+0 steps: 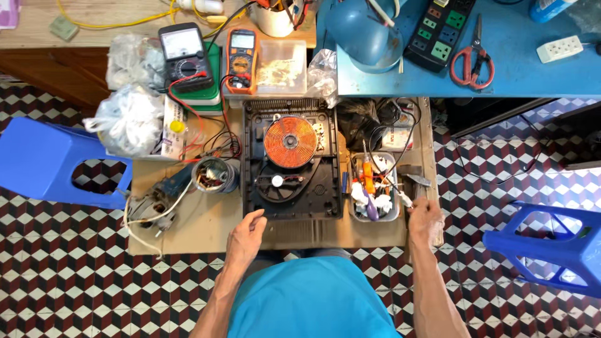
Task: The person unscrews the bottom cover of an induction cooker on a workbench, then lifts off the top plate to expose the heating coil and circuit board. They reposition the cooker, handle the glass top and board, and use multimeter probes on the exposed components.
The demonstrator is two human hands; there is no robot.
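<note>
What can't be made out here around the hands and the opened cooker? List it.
Head view, all:
- Right hand: whatever it grips is hidden by its own fingers.
- Left hand: contact with the opened cooker is unclear.
- Tool tray: contents too small and jumbled.
- Meter display: too small.

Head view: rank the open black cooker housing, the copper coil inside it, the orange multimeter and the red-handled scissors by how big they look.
1. Open black cooker housing, clearly largest.
2. Copper coil.
3. Orange multimeter and red-handled scissors: much alike in length. The scissors lie on the higher blue table, nearer the camera, so I won't rank these two.
</note>
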